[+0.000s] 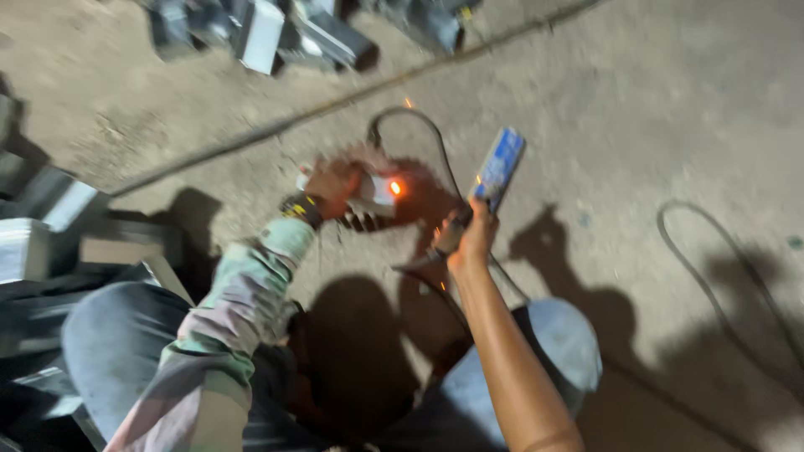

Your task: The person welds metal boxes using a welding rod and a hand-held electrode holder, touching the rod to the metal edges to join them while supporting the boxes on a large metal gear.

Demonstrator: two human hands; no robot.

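- I see a small pale metal piece (373, 191) lying on the dirt floor (653, 100), an orange glow at its right end.
- My left hand (332, 186) presses down on it, fingers curled over it.
- My right hand (474, 238) grips what looks like a welding holder (452, 228); blurred.
- A black cable (419, 121) loops behind; grey metal boxes (268, 33) sit farther off.

left hand (331, 186): presses small metal piece (373, 191) on dirt floor (653, 109)
right hand (473, 234): grips electrode holder (444, 243), blue box (499, 167) above it
glow (394, 188): orange spot on piece
cable (419, 117): loops behind
metal boxes (260, 33): floor's far edge
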